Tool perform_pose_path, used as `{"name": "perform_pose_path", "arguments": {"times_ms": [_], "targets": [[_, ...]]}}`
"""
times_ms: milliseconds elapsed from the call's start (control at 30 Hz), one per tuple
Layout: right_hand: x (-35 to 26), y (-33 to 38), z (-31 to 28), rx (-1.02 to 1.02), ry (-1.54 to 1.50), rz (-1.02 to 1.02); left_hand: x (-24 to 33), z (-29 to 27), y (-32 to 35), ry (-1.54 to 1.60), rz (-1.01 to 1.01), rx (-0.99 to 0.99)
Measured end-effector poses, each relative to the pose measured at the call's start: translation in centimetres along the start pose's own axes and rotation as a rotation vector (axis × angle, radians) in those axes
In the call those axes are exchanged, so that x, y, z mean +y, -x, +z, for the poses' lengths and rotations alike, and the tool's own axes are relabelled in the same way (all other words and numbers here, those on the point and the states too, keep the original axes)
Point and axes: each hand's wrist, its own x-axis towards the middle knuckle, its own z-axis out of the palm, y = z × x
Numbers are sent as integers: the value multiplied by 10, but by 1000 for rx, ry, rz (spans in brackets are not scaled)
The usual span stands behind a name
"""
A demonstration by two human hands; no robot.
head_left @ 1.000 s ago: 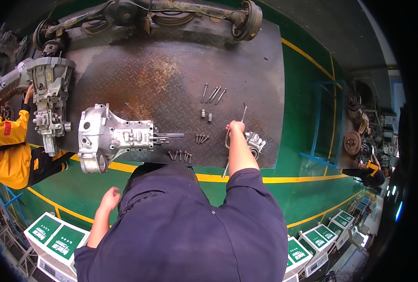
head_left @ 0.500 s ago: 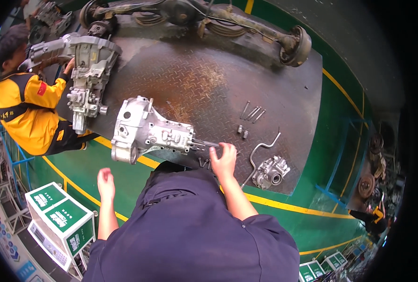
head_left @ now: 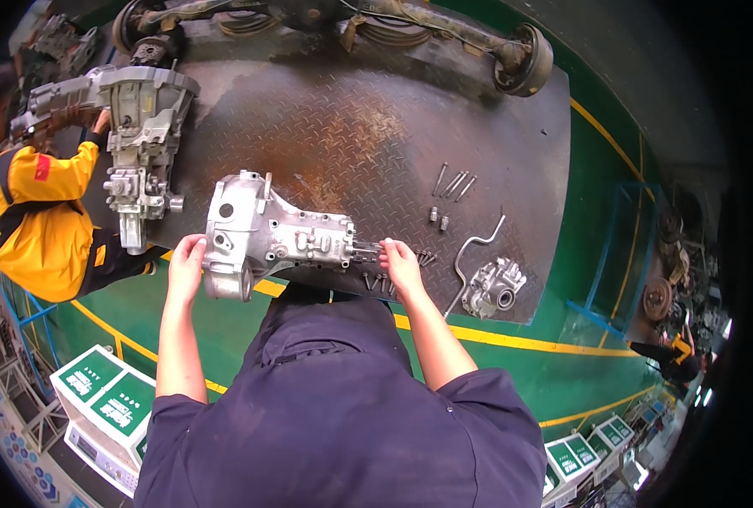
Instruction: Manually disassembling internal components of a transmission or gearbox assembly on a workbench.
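Gripping the gearbox (head_left: 266, 237) at both ends: left hand (head_left: 185, 269) cups the bell housing at 9 o'clock, right hand (head_left: 400, 264) pinches the shaft (head_left: 365, 251). Best lift evenly off the surface (head_left: 351, 127).

Beyond my steel floor plate (head_left: 368, 127) lies a rusty axle (head_left: 410, 25); on its left a second gearbox (head_left: 143, 144), a yellow-jacketed co-worker (head_left: 38, 212) beside it.

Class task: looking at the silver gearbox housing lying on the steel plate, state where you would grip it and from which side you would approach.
Probably at both ends, from the near edge: the gearbox housing lies lengthwise, its wide bell end by the left hand and its narrow shaft end by the right hand. The bolts lie clear beyond.
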Motion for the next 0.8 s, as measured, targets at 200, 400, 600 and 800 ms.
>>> {"name": "perform_pose_path", "arguments": {"times_ms": [200,400,600,800], "targets": [[-6,26,44,76,329,-187,3,5,-19,-34,70,-74],[-14,31,69,208,537,-183,4,3,-21,-122,102,-100],[11,4,24,446,506,-162,9,-6,-22,-123,58,-134],[32,-20,18,226,173,-118,2,-3,-28,26,77,-98]]}}
